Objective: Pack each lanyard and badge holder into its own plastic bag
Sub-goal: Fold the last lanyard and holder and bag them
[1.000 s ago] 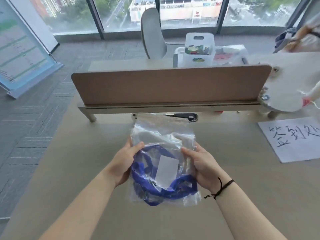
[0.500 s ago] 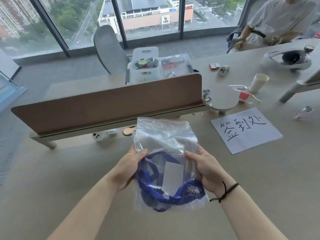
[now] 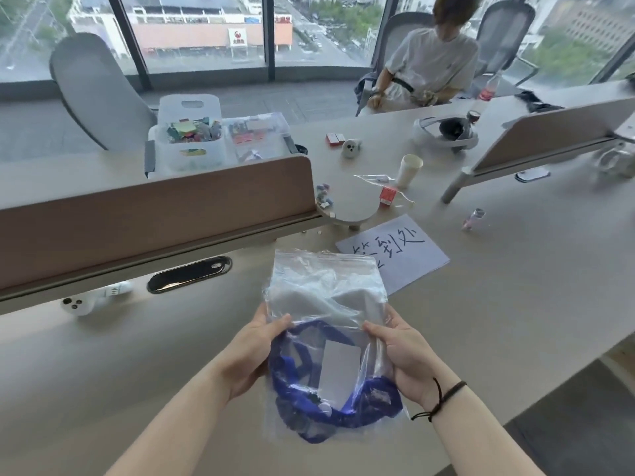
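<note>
Hands (left hand [image 3: 252, 352], right hand [image 3: 403, 355]) gripping plastic bag [image 3: 326, 297], blue lanyard [image 3: 343, 417] inside

We are in a high-rise office: long beige shared desks [image 3: 515, 304] with brown felt divider panels [image 3: 154, 214], grey mesh swivel chairs [image 3: 96, 94], and floor-to-ceiling windows [image 3: 206, 29] overlooking city buildings.

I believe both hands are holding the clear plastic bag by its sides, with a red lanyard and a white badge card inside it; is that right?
Not quite: the lanyard is blue, not red. The head view shows the left hand and right hand holding the clear plastic bag by its sides, with the blue fabric lanyard and the white rectangular badge card inside it.
</note>
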